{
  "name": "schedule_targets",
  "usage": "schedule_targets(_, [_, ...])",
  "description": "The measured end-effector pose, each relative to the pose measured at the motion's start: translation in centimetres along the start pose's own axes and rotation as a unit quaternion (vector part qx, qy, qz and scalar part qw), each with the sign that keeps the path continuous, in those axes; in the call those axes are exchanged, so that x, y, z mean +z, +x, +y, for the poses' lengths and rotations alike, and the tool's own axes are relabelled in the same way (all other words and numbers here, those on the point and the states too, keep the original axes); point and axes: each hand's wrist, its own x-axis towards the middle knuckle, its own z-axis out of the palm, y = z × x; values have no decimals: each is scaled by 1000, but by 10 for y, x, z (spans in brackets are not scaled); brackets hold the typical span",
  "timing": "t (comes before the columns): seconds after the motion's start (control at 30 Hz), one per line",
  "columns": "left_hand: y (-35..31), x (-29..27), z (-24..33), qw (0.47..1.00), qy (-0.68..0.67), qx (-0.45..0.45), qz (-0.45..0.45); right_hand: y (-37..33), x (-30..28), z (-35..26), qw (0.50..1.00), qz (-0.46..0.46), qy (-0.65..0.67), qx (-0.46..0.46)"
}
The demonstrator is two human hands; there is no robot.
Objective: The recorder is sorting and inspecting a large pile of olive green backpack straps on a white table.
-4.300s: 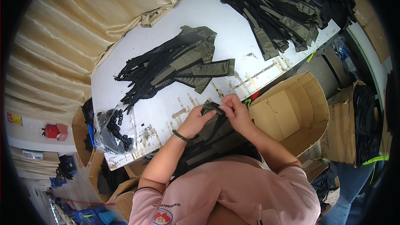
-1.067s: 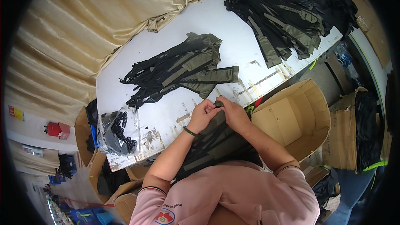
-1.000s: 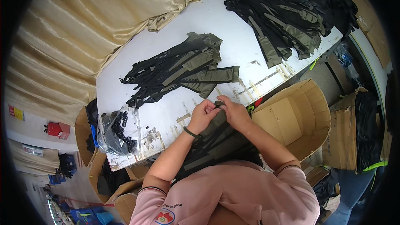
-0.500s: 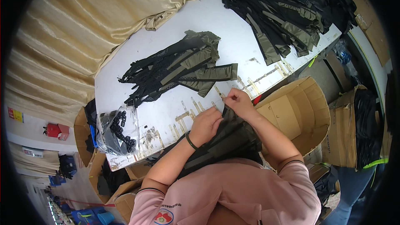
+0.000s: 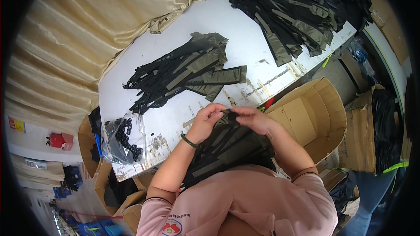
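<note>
A bundle of dark olive and black fabric pieces (image 5: 232, 148) lies in my lap against the table's near edge. My left hand (image 5: 209, 121) pinches the top end of one fabric piece between thumb and fingers. On the other side of that end, my right hand (image 5: 254, 120) has its fingers closed on the fabric, the thumb mostly hidden. Beyond my hands, a fanned pile of olive and black fabric pieces (image 5: 192, 67) with mesh parts rests on the white table (image 5: 175, 26).
A larger heap of similar pieces (image 5: 293, 17) covers the far right of the table. At the left corner sits a clear plastic bag (image 5: 124, 139) with black buckle-like parts. An open cardboard box (image 5: 306, 113) stands to the right; a gold curtain (image 5: 87, 26) hangs at the left.
My right hand has come down and its fingers now reach across the fabric end. My left hand has moved slightly up and left, and the fabric end between them is raised and spread.
</note>
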Motion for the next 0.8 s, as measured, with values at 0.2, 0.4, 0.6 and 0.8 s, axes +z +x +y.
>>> schedule_targets(0.2, [4,-5,-4,995,65,70,9,-5,6,8,977,-145,150,30])
schedule_targets(0.4, [-4,0,3,998,48,-35,-15,-4,3,12,995,-11,-91,-43])
schedule_targets(0.6, [-4,13,-5,992,-6,-124,-3,-7,13,6,889,180,-361,-218])
schedule_targets(0.8, [-2,10,8,979,-71,-190,29,-15,19,-12,889,110,-340,-286])
